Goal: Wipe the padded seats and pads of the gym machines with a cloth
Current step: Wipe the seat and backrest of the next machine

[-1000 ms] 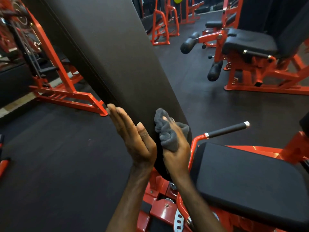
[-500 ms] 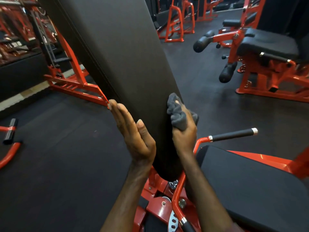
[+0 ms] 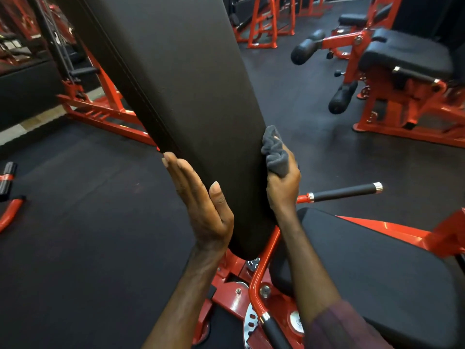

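Cloth [image 3: 275, 156], grey and bunched, sits in my right hand [image 3: 283, 180], fingers curled round it, pressed to the back pad's [image 3: 181, 91] right edge at about two o'clock from my left hand [image 3: 201, 202]. That one lies flat, fingers straight, against the pad's left edge (thumb on its face). Seat pad [image 3: 372, 273] lies at four o'clock.
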